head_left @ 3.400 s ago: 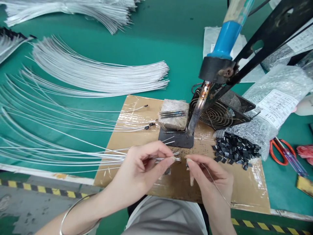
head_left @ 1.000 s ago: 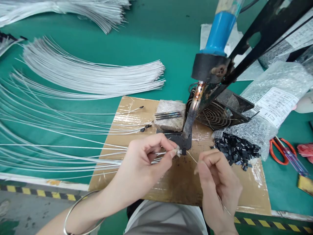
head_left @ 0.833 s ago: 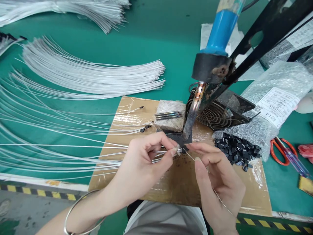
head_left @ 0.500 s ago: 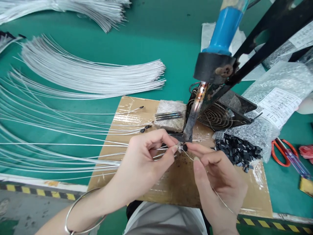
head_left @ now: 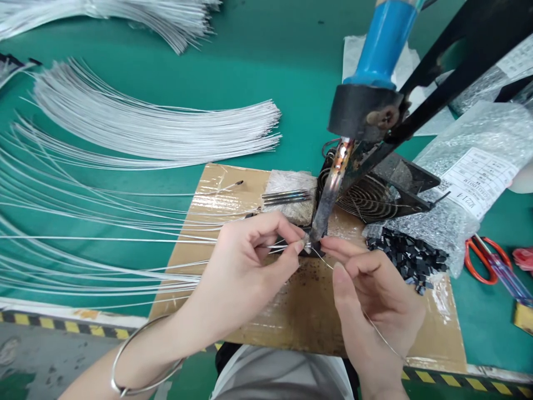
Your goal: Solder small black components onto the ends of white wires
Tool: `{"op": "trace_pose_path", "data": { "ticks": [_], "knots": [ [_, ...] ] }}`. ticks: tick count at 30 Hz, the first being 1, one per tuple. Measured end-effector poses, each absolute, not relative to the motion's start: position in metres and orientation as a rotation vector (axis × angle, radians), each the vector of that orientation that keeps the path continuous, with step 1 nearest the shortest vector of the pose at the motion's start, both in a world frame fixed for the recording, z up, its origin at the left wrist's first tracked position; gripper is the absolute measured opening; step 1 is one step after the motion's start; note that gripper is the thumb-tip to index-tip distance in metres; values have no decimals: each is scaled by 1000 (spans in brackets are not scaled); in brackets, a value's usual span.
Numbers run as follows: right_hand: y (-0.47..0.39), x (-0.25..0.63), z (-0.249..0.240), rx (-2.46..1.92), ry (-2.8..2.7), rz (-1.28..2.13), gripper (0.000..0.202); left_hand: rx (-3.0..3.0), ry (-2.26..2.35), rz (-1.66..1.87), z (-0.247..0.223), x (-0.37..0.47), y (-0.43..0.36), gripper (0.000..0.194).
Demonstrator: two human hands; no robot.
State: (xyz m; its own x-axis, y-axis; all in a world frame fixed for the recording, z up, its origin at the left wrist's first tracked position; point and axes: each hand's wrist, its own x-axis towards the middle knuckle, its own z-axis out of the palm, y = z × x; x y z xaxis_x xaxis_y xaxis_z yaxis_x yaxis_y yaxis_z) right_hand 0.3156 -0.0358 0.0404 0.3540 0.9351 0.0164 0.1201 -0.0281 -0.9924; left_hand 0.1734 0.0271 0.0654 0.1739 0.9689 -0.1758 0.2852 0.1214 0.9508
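My left hand (head_left: 250,261) pinches white wire (head_left: 275,248) between thumb and forefinger, with the wire's end right at the tip of the soldering iron (head_left: 322,216). Thin solder wire (head_left: 383,338) runs through my right hand (head_left: 377,300), held between thumb and fingers, its free end reaching toward the same tip. My right forefinger is beside a small dark piece at the tip, mostly hidden there. The iron has a blue handle (head_left: 381,50) and slants down in a black stand (head_left: 441,83).
Beneath the hands lies a cardboard sheet (head_left: 266,328). Black connector pieces (head_left: 408,258) are heaped right, near red-handled scissors (head_left: 470,261) and a bubble-wrap bag (head_left: 491,133). A black fan (head_left: 370,197) stands behind the iron. Bundled white wires (head_left: 166,125) lie at left.
Both hands have shifted slightly upward, bringing the wire end against the iron's tip. The black piece by my right forefinger is now mostly covered by the tip.
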Motion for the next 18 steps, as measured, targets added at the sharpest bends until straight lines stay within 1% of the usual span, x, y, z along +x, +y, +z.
{"op": "trace_pose_path", "data": {
  "ticks": [18],
  "knots": [
    [-35,314,40,-1404,-1022,860,16,1400,1307,813,68,171,28,11]
  ]
}}
